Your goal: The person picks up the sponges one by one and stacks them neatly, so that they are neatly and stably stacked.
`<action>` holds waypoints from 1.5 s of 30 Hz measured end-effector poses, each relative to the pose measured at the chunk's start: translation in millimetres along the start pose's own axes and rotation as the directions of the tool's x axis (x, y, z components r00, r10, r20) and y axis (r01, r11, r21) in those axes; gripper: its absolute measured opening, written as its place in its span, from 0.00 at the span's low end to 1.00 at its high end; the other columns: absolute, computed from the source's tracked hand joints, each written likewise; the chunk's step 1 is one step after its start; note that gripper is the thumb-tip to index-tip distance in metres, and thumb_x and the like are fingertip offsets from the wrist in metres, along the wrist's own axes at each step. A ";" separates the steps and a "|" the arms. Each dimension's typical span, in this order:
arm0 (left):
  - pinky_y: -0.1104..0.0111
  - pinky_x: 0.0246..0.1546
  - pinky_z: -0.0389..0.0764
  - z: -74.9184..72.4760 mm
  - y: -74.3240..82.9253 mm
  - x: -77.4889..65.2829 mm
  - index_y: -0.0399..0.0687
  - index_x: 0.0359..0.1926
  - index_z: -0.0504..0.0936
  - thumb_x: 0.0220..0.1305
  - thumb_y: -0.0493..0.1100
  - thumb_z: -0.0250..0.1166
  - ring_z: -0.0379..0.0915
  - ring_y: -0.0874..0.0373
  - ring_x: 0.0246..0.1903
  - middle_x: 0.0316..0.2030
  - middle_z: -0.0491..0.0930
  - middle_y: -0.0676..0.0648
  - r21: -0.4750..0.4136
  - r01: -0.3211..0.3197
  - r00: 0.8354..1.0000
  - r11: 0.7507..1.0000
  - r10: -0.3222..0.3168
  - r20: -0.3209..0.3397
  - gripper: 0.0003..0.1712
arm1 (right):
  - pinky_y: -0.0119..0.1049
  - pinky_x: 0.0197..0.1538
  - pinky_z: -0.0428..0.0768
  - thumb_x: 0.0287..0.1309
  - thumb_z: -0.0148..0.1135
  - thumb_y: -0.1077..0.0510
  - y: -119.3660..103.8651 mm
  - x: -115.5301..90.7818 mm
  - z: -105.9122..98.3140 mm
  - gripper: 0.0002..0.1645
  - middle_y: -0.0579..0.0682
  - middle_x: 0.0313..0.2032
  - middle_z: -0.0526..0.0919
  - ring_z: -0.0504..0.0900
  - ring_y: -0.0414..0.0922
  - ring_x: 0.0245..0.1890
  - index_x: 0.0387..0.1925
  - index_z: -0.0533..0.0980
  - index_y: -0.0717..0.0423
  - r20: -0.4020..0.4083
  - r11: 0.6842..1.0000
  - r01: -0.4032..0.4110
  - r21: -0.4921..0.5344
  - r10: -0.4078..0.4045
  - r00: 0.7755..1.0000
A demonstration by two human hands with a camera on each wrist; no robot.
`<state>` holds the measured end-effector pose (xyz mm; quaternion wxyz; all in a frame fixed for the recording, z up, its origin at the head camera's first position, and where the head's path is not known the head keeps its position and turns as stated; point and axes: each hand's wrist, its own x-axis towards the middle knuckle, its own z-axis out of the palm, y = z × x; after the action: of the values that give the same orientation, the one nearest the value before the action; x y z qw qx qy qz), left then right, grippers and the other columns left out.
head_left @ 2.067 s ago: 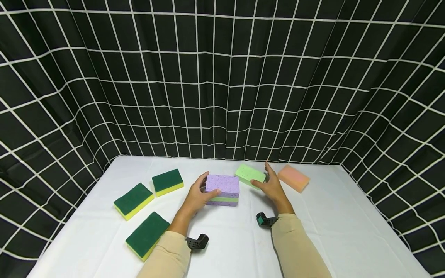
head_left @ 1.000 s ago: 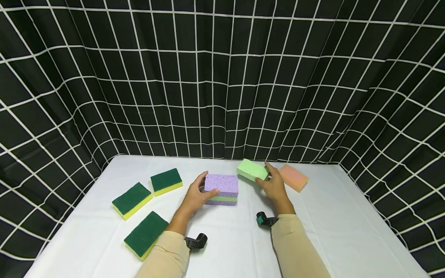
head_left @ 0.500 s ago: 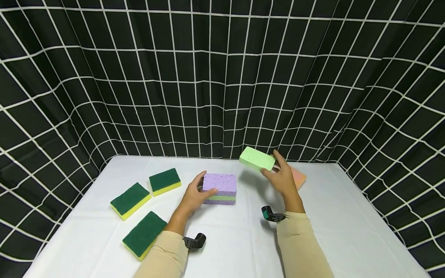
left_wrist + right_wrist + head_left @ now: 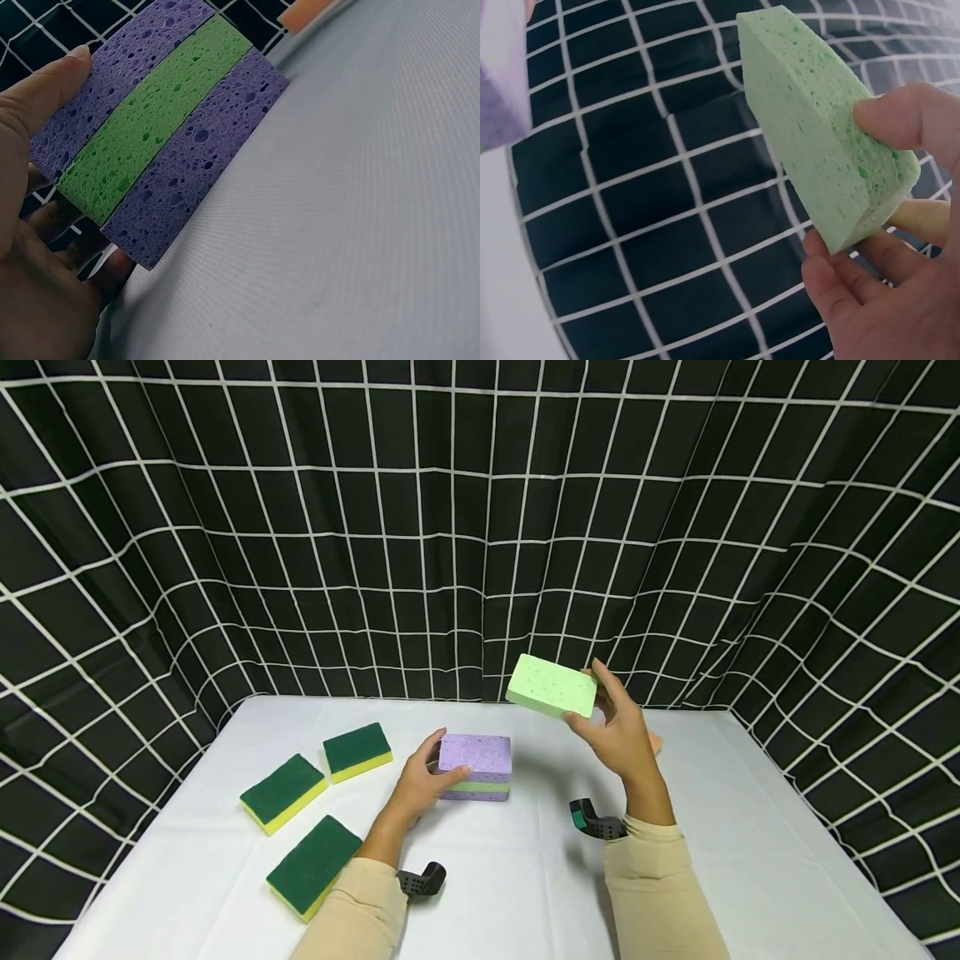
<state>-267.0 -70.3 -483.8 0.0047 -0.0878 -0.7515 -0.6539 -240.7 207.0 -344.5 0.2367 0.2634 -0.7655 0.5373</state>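
1. Behind and beside the tabletop: black curtain with a white grid.
2. Beneath everything: white-clothed tabletop, with back edge and back corners in sight, front edge out of view.
3. Towards the back edge, about midway between left and right edges: purple-and-green stack of 3 sponges lying flat, green between 2 purple. Probably light and soft, with some grip from the porous faces, but perhaps apt to slide layer over layer. Best to hold at 1 end, across all 3 layers, with a mild squeeze.
4. Above the tabletop's back part, right of the stack and apart from it: light-green sponge, tilted. Likely light, springy and hard to break, though easily dented. Pinch gently across the width near 1 end.
5. At that sponge's right end: right hand, raised off the tabletop, pinching with thumb on the near side and other fingers behind.
6. At the stack's left end: left hand, low, gripping with thumb on the near side of the top layer, other fingers round behind, partly hidden.
7. Between stack and left edge: 3 green-and-yellow sponges, flat, green side up.
8. Towards the back-right corner: orange sponge, mostly hidden by the right hand.
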 end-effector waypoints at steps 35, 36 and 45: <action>0.53 0.59 0.68 0.1 -0.6 1.0 0.55 0.70 0.64 0.51 0.48 0.76 0.67 0.45 0.59 0.60 0.71 0.44 0.016 -0.008 1.000 1.000 0.008 -0.007 0.47 | 0.40 0.63 0.66 0.44 0.63 0.82 -16.7 -2.7 49.9 0.43 0.71 0.59 0.65 0.68 0.60 0.57 0.64 0.58 0.79 0.157 0.983 0.092 0.158 -0.117 0.981; 0.53 0.60 0.68 -0.1 -0.8 0.9 0.56 0.70 0.64 0.51 0.47 0.76 0.67 0.45 0.59 0.60 0.72 0.44 0.016 -0.011 1.000 1.000 0.011 -0.007 0.46 | 0.40 0.63 0.65 0.44 0.63 0.82 -15.6 -2.9 50.9 0.43 0.71 0.59 0.65 0.68 0.60 0.57 0.64 0.58 0.79 0.162 0.983 0.088 0.160 -0.114 0.980; 0.51 0.62 0.64 -1.5 -0.5 0.0 0.58 0.70 0.65 0.51 0.48 0.76 0.66 0.44 0.60 0.60 0.72 0.44 0.011 -0.016 1.000 1.000 0.017 -0.006 0.46 | 0.57 0.62 0.62 0.45 0.64 0.81 -2.2 -3.4 59.3 0.43 0.72 0.60 0.65 0.67 0.64 0.58 0.64 0.58 0.79 0.198 0.981 0.065 0.181 -0.101 0.975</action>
<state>-267.2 -71.8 -484.0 0.0129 -0.0919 -0.7543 -0.6500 -241.4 150.7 -363.6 0.1545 0.3694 -0.7246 0.5610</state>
